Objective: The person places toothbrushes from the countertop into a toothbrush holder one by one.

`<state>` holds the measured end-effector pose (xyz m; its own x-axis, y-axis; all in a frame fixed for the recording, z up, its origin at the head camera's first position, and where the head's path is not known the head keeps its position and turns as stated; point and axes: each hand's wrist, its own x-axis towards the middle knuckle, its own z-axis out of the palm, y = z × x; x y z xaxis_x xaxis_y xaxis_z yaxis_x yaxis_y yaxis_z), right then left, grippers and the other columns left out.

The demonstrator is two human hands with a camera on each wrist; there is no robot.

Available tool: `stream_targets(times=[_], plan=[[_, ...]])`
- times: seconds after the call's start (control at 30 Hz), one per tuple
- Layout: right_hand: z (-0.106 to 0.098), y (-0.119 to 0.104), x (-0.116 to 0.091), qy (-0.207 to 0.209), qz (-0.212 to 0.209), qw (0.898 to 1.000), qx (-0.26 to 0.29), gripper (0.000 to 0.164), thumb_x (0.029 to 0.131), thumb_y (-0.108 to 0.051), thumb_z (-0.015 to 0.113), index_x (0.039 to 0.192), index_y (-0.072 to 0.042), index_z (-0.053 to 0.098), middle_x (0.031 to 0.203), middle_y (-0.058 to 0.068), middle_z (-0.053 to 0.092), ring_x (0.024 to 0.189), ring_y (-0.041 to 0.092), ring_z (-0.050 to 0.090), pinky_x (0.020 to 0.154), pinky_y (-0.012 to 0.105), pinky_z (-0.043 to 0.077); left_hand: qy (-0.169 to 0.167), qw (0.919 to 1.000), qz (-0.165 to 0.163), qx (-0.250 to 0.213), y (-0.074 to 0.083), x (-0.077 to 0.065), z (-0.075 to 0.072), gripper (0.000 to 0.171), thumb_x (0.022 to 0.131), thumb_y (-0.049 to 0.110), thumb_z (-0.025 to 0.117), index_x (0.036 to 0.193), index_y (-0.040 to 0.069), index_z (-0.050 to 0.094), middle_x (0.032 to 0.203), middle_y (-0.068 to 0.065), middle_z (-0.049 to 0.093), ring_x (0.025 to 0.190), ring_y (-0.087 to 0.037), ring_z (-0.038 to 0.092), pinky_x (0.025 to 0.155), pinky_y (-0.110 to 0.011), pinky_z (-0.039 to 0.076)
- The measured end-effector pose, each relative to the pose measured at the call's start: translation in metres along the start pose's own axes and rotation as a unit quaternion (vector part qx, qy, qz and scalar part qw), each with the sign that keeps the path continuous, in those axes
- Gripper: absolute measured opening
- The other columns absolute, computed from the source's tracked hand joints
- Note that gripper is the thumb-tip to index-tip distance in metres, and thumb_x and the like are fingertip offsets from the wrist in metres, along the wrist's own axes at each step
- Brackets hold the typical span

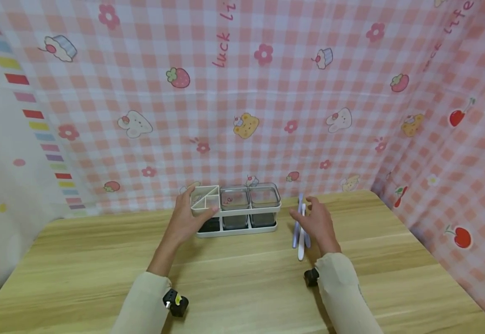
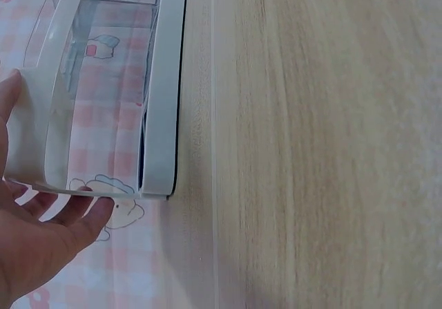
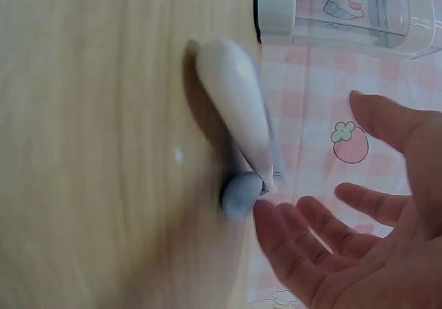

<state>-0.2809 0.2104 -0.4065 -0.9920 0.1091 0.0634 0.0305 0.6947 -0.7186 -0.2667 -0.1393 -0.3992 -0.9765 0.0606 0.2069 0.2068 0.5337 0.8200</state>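
My left hand [image 1: 187, 219] grips the left end of a white-framed organizer rack [image 1: 237, 232] that stands against the back cloth. The thumb lies at the front of the divided top compartment [image 1: 211, 202], while the other fingers reach round the end. In the left wrist view the left hand [image 2: 41, 247] curls at the frame's end panel [image 2: 26, 133]. My right hand [image 1: 321, 223], fingers spread and loosely bent, hovers over several slim tapered sticks: a white one [image 1: 301, 248] and purple ones [image 1: 295, 234]. Nothing shows inside the right palm [image 3: 373, 274]; its fingertips come close to the bluish rounded end [image 3: 240, 196].
Two clear square cups, one in the middle [image 1: 235, 198] and one at the right [image 1: 264, 195], sit in the rack beside the divided compartment. Pink checked cloth [image 1: 226, 102] hangs behind and at the right of the wooden table [image 1: 242, 283].
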Motion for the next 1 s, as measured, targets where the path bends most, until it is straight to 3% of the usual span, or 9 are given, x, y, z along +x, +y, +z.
stream_targets(times=[0.37,0.63,1.0], plan=[[0.0,0.008,0.002,-0.024,0.026,0.999,0.01,0.07,0.093,-0.022,0.073,0.147,0.008,0.041,0.14,0.035,0.048,0.123,0.048,0.051,0.096,0.057,0.045,0.0,1.0,0.002,0.001,0.0,0.0,-0.001,0.094,0.091,0.048,0.073,0.161,0.012,0.021,0.16,-0.02,0.022,0.138,-0.04,0.035,0.11,-0.064,0.03],[-0.001,0.013,0.005,-0.064,0.052,0.997,0.002,0.063,0.091,-0.013,0.074,0.144,0.007,0.046,0.131,0.03,0.055,0.107,0.038,0.06,0.09,0.05,0.05,-0.001,1.0,-0.002,-0.002,-0.001,0.0,-0.001,0.095,0.091,0.05,0.073,0.161,0.013,0.021,0.161,-0.019,0.022,0.139,-0.039,0.034,0.11,-0.064,0.029],[-0.006,0.022,0.006,-0.082,0.053,0.993,0.059,0.053,0.093,-0.006,0.072,0.139,0.009,0.052,0.118,0.027,0.061,0.093,0.03,0.066,0.078,0.038,0.057,0.002,1.0,0.005,-0.004,-0.001,0.0,-0.001,0.093,0.09,0.048,0.073,0.161,0.013,0.023,0.16,-0.02,0.023,0.136,-0.04,0.036,0.11,-0.063,0.03]])
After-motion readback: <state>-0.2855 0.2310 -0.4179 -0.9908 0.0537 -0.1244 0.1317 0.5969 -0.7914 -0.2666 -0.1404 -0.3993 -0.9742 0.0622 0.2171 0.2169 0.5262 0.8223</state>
